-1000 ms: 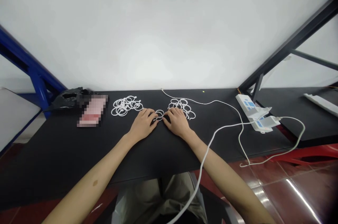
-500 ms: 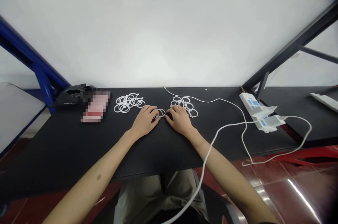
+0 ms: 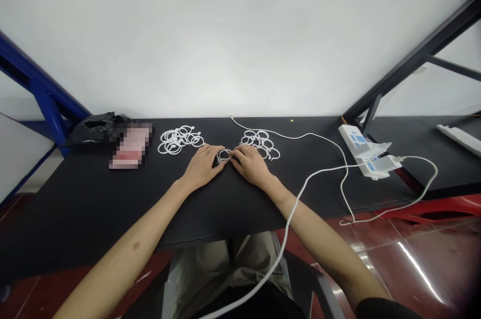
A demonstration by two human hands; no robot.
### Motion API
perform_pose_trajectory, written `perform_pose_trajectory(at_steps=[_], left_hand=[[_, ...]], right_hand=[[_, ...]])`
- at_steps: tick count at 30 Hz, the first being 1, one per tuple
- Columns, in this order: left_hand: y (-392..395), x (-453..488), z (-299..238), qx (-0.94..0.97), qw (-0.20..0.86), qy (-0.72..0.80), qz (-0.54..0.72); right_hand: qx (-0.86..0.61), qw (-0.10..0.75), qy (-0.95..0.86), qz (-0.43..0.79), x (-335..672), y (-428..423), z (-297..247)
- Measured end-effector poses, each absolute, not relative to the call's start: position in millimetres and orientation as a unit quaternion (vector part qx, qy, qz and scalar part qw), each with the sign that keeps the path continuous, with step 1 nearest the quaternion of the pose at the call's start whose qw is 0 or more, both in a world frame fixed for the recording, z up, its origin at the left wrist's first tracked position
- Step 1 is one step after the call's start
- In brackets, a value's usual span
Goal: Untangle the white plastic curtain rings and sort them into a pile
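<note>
Both my hands rest on a black table (image 3: pixel 75 194) and meet over one white ring (image 3: pixel 224 154). My left hand (image 3: pixel 202 168) pinches the ring's left side and my right hand (image 3: pixel 251 165) pinches its right side, fingers curled. A pile of white rings (image 3: pixel 179 139) lies just beyond my left hand. A second pile of white rings (image 3: pixel 262 141) lies just beyond my right hand.
A white cable (image 3: pixel 311 176) runs across the table and down past my right arm. A white power strip (image 3: pixel 364 156) sits at the right. A blurred pink item (image 3: pixel 131 146) and black crumpled material (image 3: pixel 95 126) lie at the left. Blue frame (image 3: pixel 41 98) left, black frame (image 3: pixel 406 66) right.
My hands stay together on the same ring with small finger shifts. The view has shifted slightly.
</note>
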State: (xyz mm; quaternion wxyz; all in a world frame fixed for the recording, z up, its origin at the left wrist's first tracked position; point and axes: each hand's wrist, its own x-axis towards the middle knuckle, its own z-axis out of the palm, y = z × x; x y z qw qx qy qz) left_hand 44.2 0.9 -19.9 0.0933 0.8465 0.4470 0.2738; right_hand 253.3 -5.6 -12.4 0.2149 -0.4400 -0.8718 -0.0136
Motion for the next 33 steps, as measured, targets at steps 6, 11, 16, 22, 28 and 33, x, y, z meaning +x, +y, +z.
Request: perform_pose_trajectory(at_steps=[6, 11, 16, 22, 28, 33], left_hand=[[2.0, 44.4, -19.7, 0.843, 0.081, 0.459, 0.27], [2.8, 43.4, -19.3, 0.838, 0.069, 0.472, 0.266], [2.0, 43.2, -20.0, 0.837, 0.029, 0.48, 0.261], [0.4, 45.1, -20.4, 0.836, -0.043, 0.48, 0.262], [0.3, 44.8, -20.6, 0.831, -0.075, 0.488, 0.258], [0.2, 42.3, -19.9, 0.839, -0.06, 0.489, 0.232]], right_hand=[[-0.45, 0.227, -0.864, -0.013, 253.7, -4.8, -13.5], [-0.464, 0.239, -0.853, -0.011, 253.2, -4.9, -13.5], [-0.478, 0.251, -0.842, -0.01, 252.1, -5.0, -13.0], [-0.474, 0.262, -0.841, -0.001, 251.2, -5.7, -11.6], [-0.426, 0.254, -0.868, 0.032, 250.7, -7.5, -9.3], [-0.421, 0.255, -0.869, 0.043, 251.2, -7.7, -9.9]])
